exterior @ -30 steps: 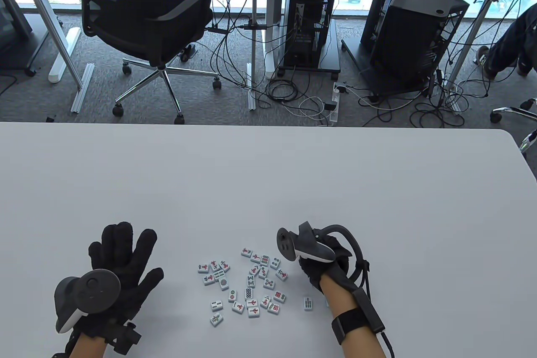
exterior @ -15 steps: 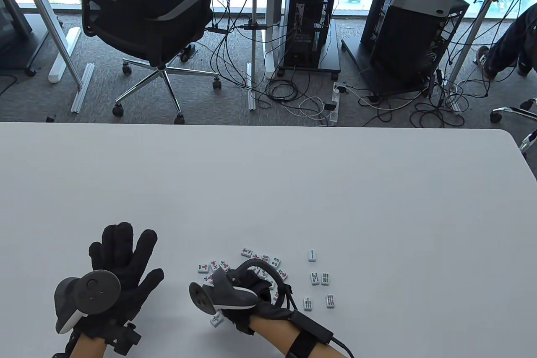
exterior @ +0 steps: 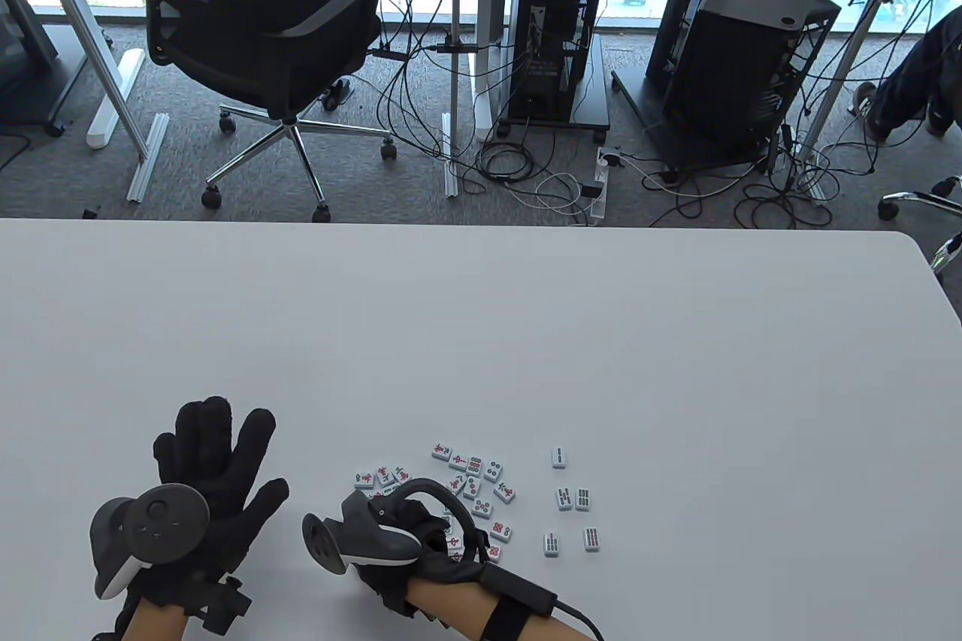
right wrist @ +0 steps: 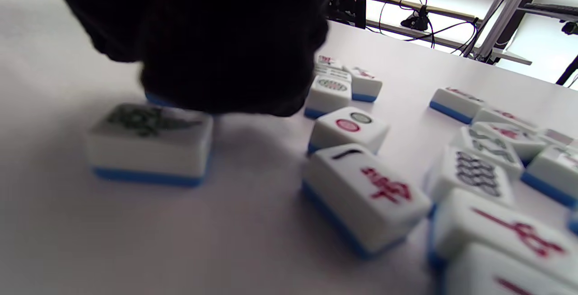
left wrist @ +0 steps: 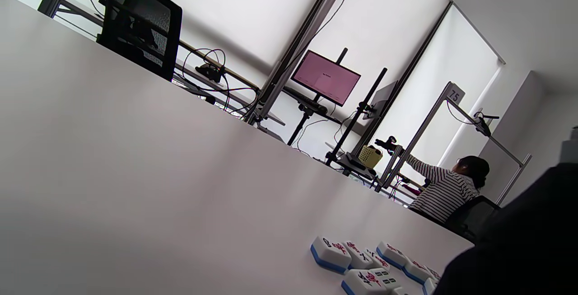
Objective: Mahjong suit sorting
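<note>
White mahjong tiles with blue backs lie face up in a loose pile (exterior: 473, 487) near the table's front edge. Several bamboo-suit tiles (exterior: 575, 498) lie apart to the pile's right. My left hand (exterior: 218, 476) rests flat on the table left of the pile, fingers spread. My right hand (exterior: 398, 543) reaches across over the pile's near-left part, its fingers hidden under the tracker. In the right wrist view the dark fingers (right wrist: 226, 37) bunch down over a tile of which only a blue edge shows, beside a green-marked tile (right wrist: 149, 143) and a red-character tile (right wrist: 365, 195).
The white table (exterior: 526, 333) stretches far beyond the tiles. An office chair (exterior: 263, 40), cables and computer racks stand on the floor past its far edge. In the left wrist view a person in a striped top (left wrist: 445, 186) sits at another desk.
My right hand swept from the pile's right side across to its near-left part, uncovering the separate bamboo tiles on the right. My left hand barely shifted.
</note>
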A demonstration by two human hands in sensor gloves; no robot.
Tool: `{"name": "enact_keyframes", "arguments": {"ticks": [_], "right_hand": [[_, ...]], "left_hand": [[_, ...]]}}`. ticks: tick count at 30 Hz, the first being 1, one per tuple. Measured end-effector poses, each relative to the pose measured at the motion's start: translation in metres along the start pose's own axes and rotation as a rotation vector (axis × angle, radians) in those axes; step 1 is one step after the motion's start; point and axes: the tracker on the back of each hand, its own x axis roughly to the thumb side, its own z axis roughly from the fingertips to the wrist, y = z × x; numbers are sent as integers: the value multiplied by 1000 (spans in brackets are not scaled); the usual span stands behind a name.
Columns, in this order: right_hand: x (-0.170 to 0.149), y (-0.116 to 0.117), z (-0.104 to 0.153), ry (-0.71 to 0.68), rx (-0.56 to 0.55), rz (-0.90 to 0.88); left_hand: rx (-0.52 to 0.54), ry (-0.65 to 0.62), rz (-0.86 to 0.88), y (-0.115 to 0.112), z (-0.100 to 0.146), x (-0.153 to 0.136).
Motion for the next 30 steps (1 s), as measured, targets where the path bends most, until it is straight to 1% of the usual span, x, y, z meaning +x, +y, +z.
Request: {"name": "enact_keyframes", "arguments": {"ticks": [3,9,13,18,21,22,25,28,30], "right_hand": [[2,2,-4,31,12,22],[7,4,-9,25,31,6],[11,3,-8,-25,53,-18],[15,4,-8,-74,31,13],[10,3,-9,-94,17,-22],[6,1,-8,-97,8,-49],[-14,-13,-2,-88,-88,-132],[-53,-34,10,-53,-199,-167],[-80,-43,19,-32,-233,-152]], "left_hand": [[-4,-2,-6,0,0,1],[-5,0,-6,0,0,0],[-5,2,-6,0,0,1],[-10,3,-10,0,0,1],[-13,2,-11,0,0,1],[-13,2,-11,0,0,1],[-9,1,-10,0,0,1],[-9,2,-8,0,0,1],[-12,3,-11,0,0,1]]}}
